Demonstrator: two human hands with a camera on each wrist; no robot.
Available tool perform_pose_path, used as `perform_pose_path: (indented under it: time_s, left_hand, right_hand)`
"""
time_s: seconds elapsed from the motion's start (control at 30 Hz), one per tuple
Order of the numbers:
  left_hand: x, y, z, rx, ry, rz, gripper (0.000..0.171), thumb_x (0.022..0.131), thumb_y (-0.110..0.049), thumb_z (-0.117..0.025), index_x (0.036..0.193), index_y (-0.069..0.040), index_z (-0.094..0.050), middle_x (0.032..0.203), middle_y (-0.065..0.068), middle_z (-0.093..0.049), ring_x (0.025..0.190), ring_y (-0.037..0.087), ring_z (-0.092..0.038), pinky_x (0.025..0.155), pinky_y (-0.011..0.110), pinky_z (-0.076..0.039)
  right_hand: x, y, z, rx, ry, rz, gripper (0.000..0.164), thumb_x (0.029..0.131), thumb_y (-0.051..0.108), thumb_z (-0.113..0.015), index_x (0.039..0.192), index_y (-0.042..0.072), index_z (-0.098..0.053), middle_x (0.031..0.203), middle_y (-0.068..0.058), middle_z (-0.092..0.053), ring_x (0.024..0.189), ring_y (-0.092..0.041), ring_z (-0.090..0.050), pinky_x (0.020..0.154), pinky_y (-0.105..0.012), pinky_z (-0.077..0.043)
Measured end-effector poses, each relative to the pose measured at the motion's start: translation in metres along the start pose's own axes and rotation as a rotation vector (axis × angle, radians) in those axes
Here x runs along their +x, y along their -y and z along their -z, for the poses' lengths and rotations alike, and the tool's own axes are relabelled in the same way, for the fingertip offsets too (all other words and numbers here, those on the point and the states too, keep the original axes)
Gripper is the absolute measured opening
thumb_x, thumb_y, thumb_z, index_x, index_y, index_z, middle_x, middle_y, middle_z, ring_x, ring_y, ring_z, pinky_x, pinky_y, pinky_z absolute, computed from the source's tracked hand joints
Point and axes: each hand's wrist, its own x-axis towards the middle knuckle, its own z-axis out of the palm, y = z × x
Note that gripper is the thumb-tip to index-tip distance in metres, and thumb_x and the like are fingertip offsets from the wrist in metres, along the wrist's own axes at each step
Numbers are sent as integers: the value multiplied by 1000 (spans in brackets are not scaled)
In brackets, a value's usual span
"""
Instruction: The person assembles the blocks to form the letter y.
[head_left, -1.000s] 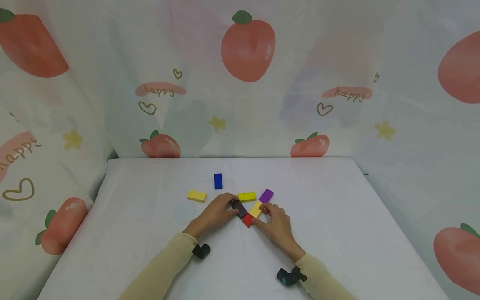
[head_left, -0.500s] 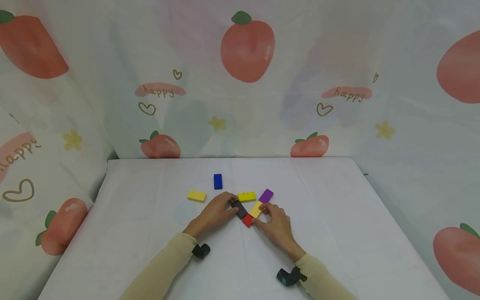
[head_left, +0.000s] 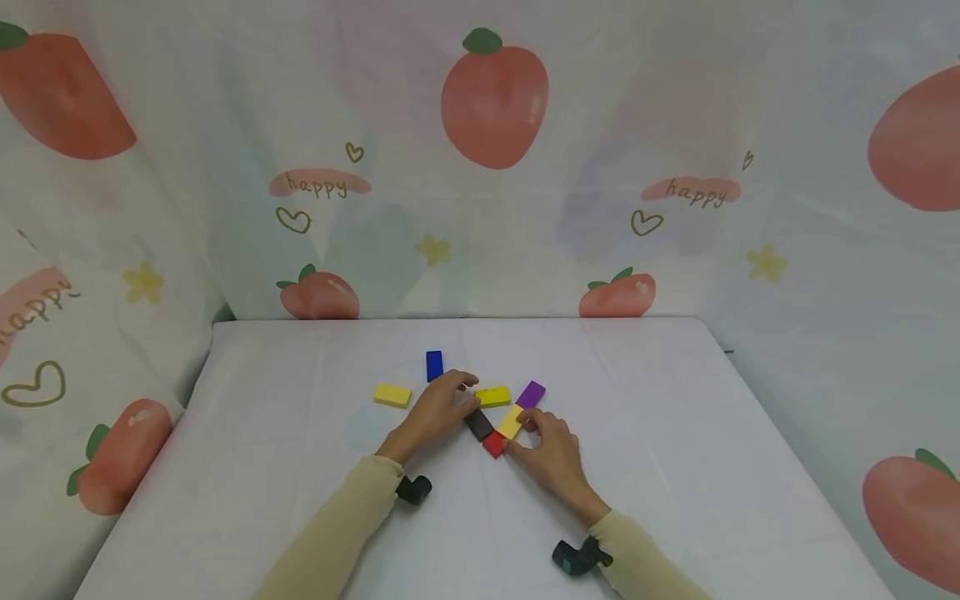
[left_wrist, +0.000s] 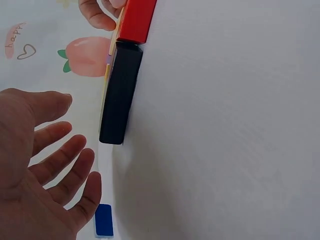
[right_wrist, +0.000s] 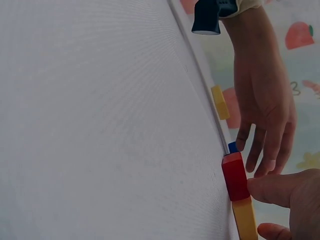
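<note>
In the head view, my left hand (head_left: 437, 406) is just above the upper end of a black block (head_left: 479, 424), fingers spread and holding nothing. The left wrist view shows a gap between that hand and the black block (left_wrist: 121, 92). The black block meets a red block (head_left: 494, 444) at a corner. From there a light yellow block (head_left: 511, 422) and a purple block (head_left: 531, 394) slant up to the right. My right hand (head_left: 553, 454) holds the light yellow block with curled fingers, its thumb against the red block (right_wrist: 235, 175). Its farther fingers are partly hidden.
A bright yellow block (head_left: 492, 397) with small marks lies between the two slanting arms. Farther left are a blue block (head_left: 434, 366) and another yellow block (head_left: 392, 395). A white cloth covers the table (head_left: 675, 483), and a fruit-print curtain (head_left: 495, 242) hangs behind and beside it.
My left hand has let go of the black block and moved up and slightly away, its fingers opening. My right hand and the blocks stay in place.
</note>
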Motion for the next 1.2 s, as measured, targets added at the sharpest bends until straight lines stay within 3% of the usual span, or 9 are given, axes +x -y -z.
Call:
perform_pose_path:
  time_s: [0.13, 0.47, 0.6, 0.83, 1.2]
  left_hand:
    - [7, -1, -2, -28, 2, 24, 38, 95, -30, -64, 130, -16, -59, 127, 3, -61, 116, 19, -57, 101, 39, -49]
    - [23, 6, -11, -25, 12, 11, 38, 92, -31, -69, 125, -13, -64, 124, 4, -65, 118, 22, -58, 103, 42, -47]
    - [24, 7, -15, 8, 6, 16, 38, 90, -35, -71, 123, -16, -66, 120, 2, -67, 115, 21, -58, 105, 44, -40]
    - [25, 3, -20, 96, 6, 11, 40, 88, -41, -72, 122, -21, -66, 118, -1, -66, 109, 20, -54, 96, 46, -31]
    - [24, 2, -22, 88, -11, 4, 38, 88, -39, -72, 120, -20, -68, 117, 0, -66, 109, 22, -54, 96, 47, -29]
  right_hand:
    - [-1, 0, 1, 6, 4, -2, 40, 79, 33, -80, 111, 18, -63, 100, 0, -61, 99, -21, -51, 85, -42, -34]
    - [-1, 0, 0, 2, -2, 6, 39, 79, 34, -79, 110, 18, -63, 100, 0, -61, 99, -21, -52, 84, -41, -34]
    - [-1, 0, 0, 4, -9, 15, 38, 78, 33, -79, 109, 18, -63, 99, 0, -61, 98, -21, -51, 83, -41, -34]
    - [-1, 2, 0, 3, -7, 6, 39, 78, 34, -80, 109, 18, -63, 98, 0, -61, 96, -21, -51, 83, -41, -34]
    - [-1, 2, 0, -4, -6, -1, 39, 78, 34, -80, 110, 18, -63, 98, 0, -60, 97, -21, -51, 81, -39, -33]
